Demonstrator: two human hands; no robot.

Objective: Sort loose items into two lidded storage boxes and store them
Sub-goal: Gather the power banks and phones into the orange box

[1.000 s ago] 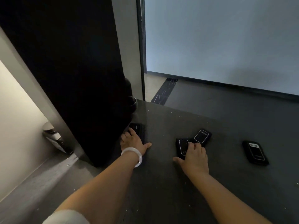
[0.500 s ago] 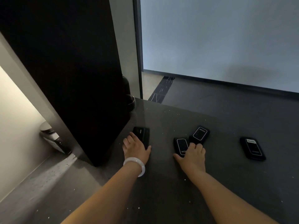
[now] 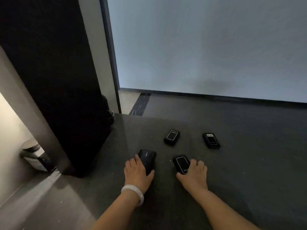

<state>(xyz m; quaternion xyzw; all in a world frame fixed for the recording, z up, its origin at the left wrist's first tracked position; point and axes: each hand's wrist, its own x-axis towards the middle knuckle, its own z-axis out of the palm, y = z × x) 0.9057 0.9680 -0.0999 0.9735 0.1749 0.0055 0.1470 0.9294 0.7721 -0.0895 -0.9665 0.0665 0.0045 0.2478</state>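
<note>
Head view. Four black devices lie loose on counter (image 3: 249, 180), right of black panel (image 3: 54, 80). Item one, panel-side device (image 3: 147, 157): gripped by left hand (image 3: 137, 173), fingers curled round it. Item two, next device (image 3: 181, 163): gripped by right hand (image 3: 194, 175), thumb and fingers curled. Items three and four, third device (image 3: 172, 136) and fourth device (image 3: 211, 140): farther from panel, untouched. No boxes visible; sorting apparently barely begun.

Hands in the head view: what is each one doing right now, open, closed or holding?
Left hand: closed around the plain black device.
Right hand: closed around the white-outlined black device.
</note>
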